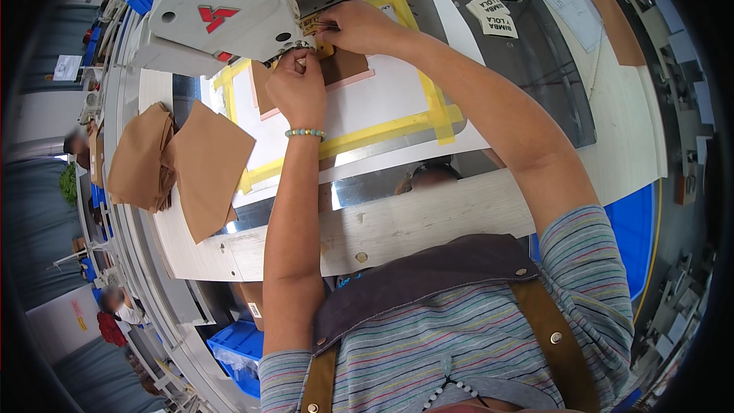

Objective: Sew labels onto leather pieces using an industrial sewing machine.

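Observation:
My left hand (298, 88), with a beaded bracelet, is at the needle area of a white sewing machine (195, 11), fingers pinched on something hidden. My right hand (363, 27) is closed just right of it, over a yellow piece (324, 49), with thin dark items at its fingertips that I cannot make out. Beneath both hands a brown panel (344, 69) with pink-edged strips (355, 76) lies on a white sheet (382, 99), framed by yellow tape (371, 120).
Brown cut pieces (210, 164) are stacked at the left. Printed labels (493, 15), a drawing (566, 4) and a brown sheet (615, 23) lie at the right. Blue bins (631, 237) stand below the table edge (428, 214). Other people (122, 310) are at the far left.

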`<action>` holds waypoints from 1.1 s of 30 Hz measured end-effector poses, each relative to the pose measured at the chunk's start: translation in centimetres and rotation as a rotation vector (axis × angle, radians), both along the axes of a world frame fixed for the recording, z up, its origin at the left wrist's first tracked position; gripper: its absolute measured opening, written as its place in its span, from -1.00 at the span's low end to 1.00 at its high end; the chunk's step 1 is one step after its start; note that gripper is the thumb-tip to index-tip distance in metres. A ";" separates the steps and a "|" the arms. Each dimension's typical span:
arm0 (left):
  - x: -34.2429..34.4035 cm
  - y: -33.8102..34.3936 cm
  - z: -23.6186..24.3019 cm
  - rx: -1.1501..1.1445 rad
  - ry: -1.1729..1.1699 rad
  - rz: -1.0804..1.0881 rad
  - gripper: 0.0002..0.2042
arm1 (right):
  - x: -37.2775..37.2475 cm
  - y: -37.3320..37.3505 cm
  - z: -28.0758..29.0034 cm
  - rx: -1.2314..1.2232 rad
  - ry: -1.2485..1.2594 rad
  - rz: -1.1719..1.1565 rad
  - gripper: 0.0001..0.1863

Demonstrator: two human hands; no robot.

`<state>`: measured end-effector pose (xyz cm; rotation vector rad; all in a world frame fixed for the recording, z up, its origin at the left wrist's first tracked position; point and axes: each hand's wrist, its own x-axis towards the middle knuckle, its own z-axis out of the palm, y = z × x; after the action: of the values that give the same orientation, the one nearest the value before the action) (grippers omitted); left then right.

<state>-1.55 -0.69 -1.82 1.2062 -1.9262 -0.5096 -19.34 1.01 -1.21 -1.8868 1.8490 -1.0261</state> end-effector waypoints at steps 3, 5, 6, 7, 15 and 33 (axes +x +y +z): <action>0.0 0.0 0.1 0.012 0.014 0.000 -0.88 | -0.1 0.1 0.0 0.020 -0.016 0.013 -0.72; 0.0 0.0 0.0 0.008 0.006 0.001 -0.88 | 0.0 0.1 0.1 0.035 -0.026 0.012 -0.72; 0.0 0.0 0.0 0.003 -0.003 0.002 -0.88 | 0.0 0.1 0.1 0.029 -0.025 0.005 -0.72; 0.0 -0.1 0.0 0.003 -0.003 0.001 -0.88 | 0.0 0.1 0.1 0.022 -0.024 -0.002 -0.72; 0.0 -0.3 -0.6 -0.054 0.035 -0.013 -0.88 | 0.0 0.1 0.0 0.013 -0.001 -0.004 -0.70; 0.0 0.0 0.0 -0.009 0.008 -0.014 -0.88 | 0.0 0.3 0.4 0.041 -0.004 -0.002 -0.67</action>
<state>-1.59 -0.70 -1.86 1.1834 -1.9292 -0.5118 -19.33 1.34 -0.82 -1.8583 1.8559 -0.9848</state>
